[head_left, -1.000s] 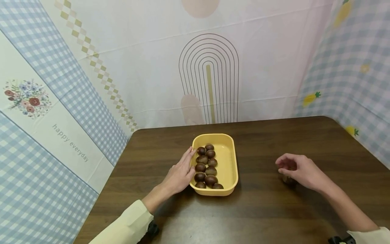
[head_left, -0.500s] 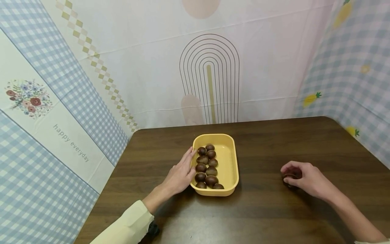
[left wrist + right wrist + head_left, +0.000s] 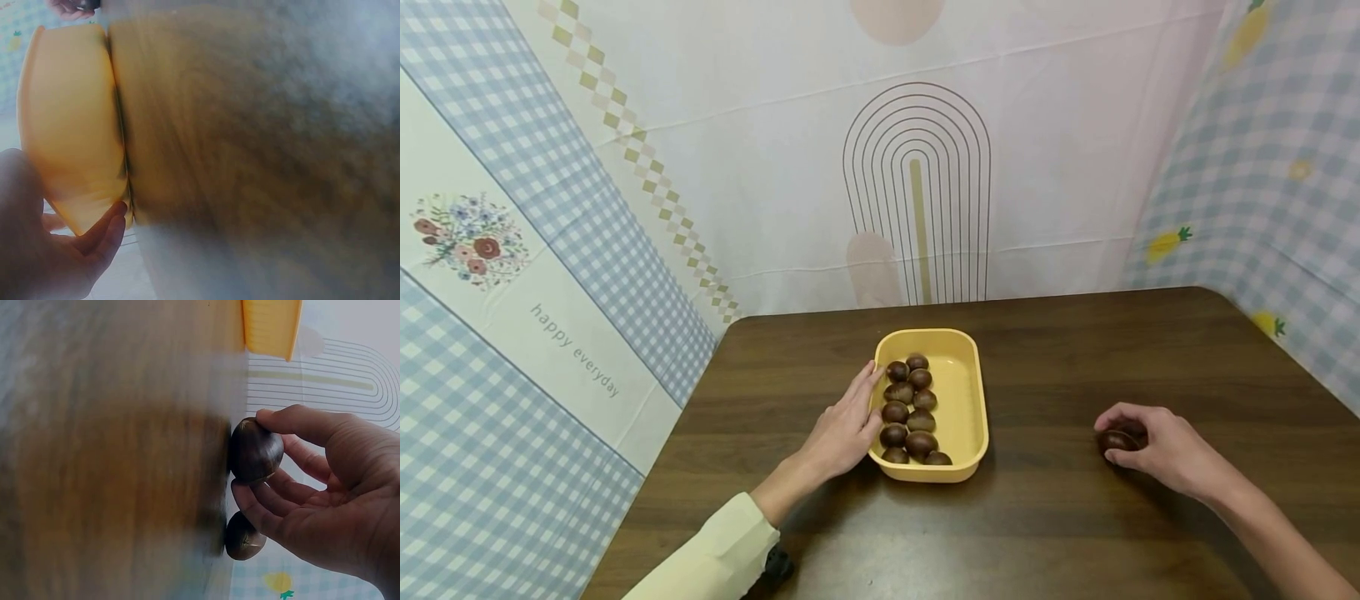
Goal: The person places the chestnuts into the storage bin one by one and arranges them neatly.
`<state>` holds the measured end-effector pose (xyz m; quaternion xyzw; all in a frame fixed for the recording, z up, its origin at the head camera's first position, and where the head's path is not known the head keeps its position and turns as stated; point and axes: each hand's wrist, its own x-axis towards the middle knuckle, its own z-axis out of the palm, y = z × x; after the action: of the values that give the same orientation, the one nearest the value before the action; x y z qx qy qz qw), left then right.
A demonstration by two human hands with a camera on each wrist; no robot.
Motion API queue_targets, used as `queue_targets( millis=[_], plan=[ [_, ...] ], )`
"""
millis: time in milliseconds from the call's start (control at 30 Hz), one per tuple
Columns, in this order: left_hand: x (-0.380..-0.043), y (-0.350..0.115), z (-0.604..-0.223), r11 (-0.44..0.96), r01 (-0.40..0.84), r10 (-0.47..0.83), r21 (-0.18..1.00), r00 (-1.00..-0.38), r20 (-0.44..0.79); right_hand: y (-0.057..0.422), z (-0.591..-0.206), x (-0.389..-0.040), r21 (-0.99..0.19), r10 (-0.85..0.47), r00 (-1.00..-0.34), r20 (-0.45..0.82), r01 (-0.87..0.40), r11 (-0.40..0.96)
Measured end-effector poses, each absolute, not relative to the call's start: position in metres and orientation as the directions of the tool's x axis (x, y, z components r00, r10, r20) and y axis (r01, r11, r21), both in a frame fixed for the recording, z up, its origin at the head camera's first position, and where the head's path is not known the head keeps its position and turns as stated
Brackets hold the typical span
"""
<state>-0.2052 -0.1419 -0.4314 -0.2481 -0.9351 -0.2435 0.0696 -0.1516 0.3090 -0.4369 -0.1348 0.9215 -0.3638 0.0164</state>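
Observation:
My left hand (image 3: 841,429) rests along the left wall of a yellow plastic tray (image 3: 979,417), its fingers extended against the outside. In the left wrist view, fingertips (image 3: 112,228) touch the tray wall close to the table. Several brown chestnuts (image 3: 921,443) lie inside the tray, in two columns along its left half. Away to the right, my right hand (image 3: 1168,446) pinches a chestnut (image 3: 256,452) between thumb and fingers, low over the table. A second chestnut (image 3: 245,537) sits just beside it, below the fingers in the right wrist view, and is largely hidden from the head view.
The dark wooden table (image 3: 1037,517) ends at a back edge against a pale printed cloth (image 3: 760,167). Blue checked cloth (image 3: 1262,167) hangs at the right and more at the left.
My right hand has come down and slightly to the right, and its fingers have drawn together around a chestnut. The left hand and tray stay in place.

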Motion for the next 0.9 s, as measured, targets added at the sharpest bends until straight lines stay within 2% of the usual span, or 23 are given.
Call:
queue_targets(
  millis=[400, 900],
  plan=[
    [-0.205, -0.141, -0.43, 0.755, 0.498, 0.43, 0.426, -0.867, 0.252, 0.304, -0.432, -0.154, -0.645, -0.271, -0.955, 0.118, -0.281, 0.71],
    [-0.206, -0.141, -0.431, 0.759, 0.49, 0.427, 0.428, -0.872, 0.24, 0.282, -0.392, -0.176, -0.651, -0.32, -0.934, 0.158, -0.342, 0.678]
  ],
)
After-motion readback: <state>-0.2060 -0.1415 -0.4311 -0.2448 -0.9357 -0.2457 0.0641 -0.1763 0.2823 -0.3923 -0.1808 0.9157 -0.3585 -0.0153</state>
